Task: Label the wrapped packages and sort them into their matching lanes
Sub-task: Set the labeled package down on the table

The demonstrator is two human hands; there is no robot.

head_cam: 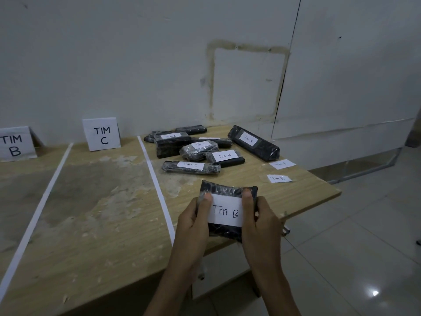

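Package (pixel 227 190), black, wrapped in clear film: held above the near right corner of the surface (pixel 102 213), in the section right of a white strip (pixel 157 185). Its side edges and lower part are covered by the hands, so its long axis cannot be told.

Label (pixel 225 213), white, marked "Tim B": laid across the package front, long axis left to right, writing upright toward the viewer.

Left hand (pixel 193 224): fingers curled round the package's left edge, thumb (pixel 206 201) pressed on the label's left end.

Right hand (pixel 262 224): fingers curled round the right edge, thumb (pixel 248 199) pressed on the label's right end.

Pile of wrapped packages (pixel 198 147): at the far end of the same section, overlapping; labels "Tim C" and "Tim B" are legible, others are too small or partly hidden.

Long package (pixel 252 142), marked "Tim A": lying just right of the pile, angled from far left to near right.

Loose labels, two: "Tim B" (pixel 279 178) legible, the other (pixel 282 164) blurred.

Sign "TIM C" (pixel 101 134): upright against the wall.

Sign "TIM B" (pixel 16 144): cut off by the left frame edge.

Second white strip (pixel 43 195): between the two signs' sections.
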